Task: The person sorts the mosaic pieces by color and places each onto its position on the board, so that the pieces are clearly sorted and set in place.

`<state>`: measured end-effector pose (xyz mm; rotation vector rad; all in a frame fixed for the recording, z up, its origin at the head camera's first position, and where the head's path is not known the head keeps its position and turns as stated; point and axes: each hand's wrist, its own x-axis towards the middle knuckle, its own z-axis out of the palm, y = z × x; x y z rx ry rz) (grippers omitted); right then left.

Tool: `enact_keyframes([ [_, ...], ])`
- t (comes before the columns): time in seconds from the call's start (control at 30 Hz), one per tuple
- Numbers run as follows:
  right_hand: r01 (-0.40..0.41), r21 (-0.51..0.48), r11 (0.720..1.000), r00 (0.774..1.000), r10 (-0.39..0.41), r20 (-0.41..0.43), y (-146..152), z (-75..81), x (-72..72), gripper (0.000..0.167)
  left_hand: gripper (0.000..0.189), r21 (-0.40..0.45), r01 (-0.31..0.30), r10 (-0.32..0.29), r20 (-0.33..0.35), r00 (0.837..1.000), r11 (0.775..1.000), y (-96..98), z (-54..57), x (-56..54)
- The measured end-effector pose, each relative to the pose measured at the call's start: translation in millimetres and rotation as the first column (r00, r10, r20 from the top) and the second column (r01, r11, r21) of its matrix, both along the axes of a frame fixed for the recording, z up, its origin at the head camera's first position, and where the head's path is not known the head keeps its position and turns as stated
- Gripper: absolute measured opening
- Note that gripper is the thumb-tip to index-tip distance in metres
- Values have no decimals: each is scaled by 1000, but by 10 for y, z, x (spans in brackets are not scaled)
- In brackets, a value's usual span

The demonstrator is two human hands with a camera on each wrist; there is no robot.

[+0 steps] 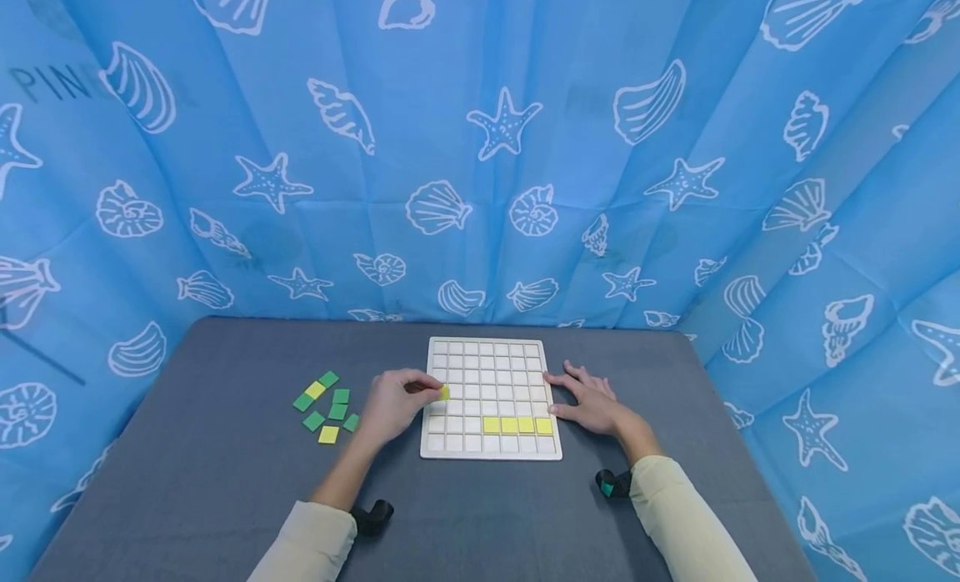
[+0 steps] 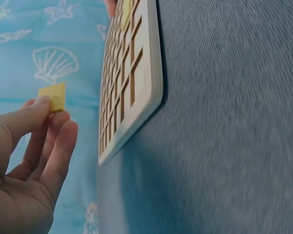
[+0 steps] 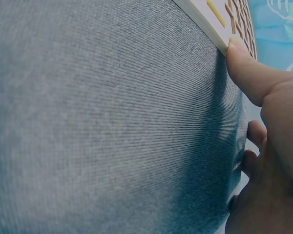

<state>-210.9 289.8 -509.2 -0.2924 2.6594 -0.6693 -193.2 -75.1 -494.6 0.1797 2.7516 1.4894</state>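
A pale wooden grid board (image 1: 472,392) lies flat on the table, with several yellow square tiles (image 1: 517,425) side by side in its second row from the near edge, at the right end. My left hand (image 1: 393,405) pinches one yellow square tile (image 2: 52,96) between thumb and fingertips, raised above the board's left edge. At the board's right side rests my right hand (image 1: 592,403), fingers extended and spread. Its thumb (image 3: 241,61) touches the board's rim, as the right wrist view shows.
Left of the board lie loose square tiles on the grey table (image 1: 480,515): several green tiles (image 1: 337,411) and two yellow ones, the nearer yellow tile (image 1: 327,434) lying by itself. A blue curtain (image 1: 480,257) with white shell and starfish prints hangs behind the table and along both sides.
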Motion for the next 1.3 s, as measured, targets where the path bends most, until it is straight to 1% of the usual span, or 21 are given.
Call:
enact_keyframes([
  [0.23, -8, 12, 1000, 1000, 8, -4, -23, 36, 6, 68, 7, 17, 33, -34, 29, 999, 999, 112, -48, 12],
  [0.3, -7, 14, 1000, 1000, 7, -7, -30, 36, 6, 67, 6, 14, 33, -34, 41, 999, 999, 137, -70, 13],
  [0.4, -5, 13, 1000, 1000, 5, -12, -25, 33, 6, 67, 5, 23, 43, -44, 64, 997, 999, 176, -108, 1],
  [0.5, -8, 7, 1000, 1000, 8, -8, -18, 29, 2, 68, 4, 12, 58, -59, 83, 995, 998, 215, -149, -13],
  [0.6, -10, -3, 1000, 1000, 10, -6, -5, 1, -11, 69, 4, -6, 74, -73, 92, 993, 997, 253, -185, -25],
  [0.83, 6, -18, 1000, 1000, -6, -15, 30, -72, -24, 69, 3, -23, 109, -106, 114, 988, 994, 373, -194, 6],
  [0.97, 8, -7, 1000, 1000, -8, -11, 10, -48, -15, 69, 3, -50, 126, -119, 137, 984, 991, 443, -199, 35],
  [1.07, 4, -2, 1000, 1000, -4, 7, -5, -17, -8, 70, 3, -82, 134, -121, 149, 981, 988, 479, -201, 57],
  [1.2, -2, -4, 1000, 1000, 2, 13, -2, -4, -6, 70, 3, -149, 152, -133, 126, 983, 977, 508, -194, 79],
  [1.3, -1, -3, 1000, 1000, 1, 9, 4, -21, -10, 69, 3, -211, 160, -140, 103, 985, 964, 527, -188, 90],
])
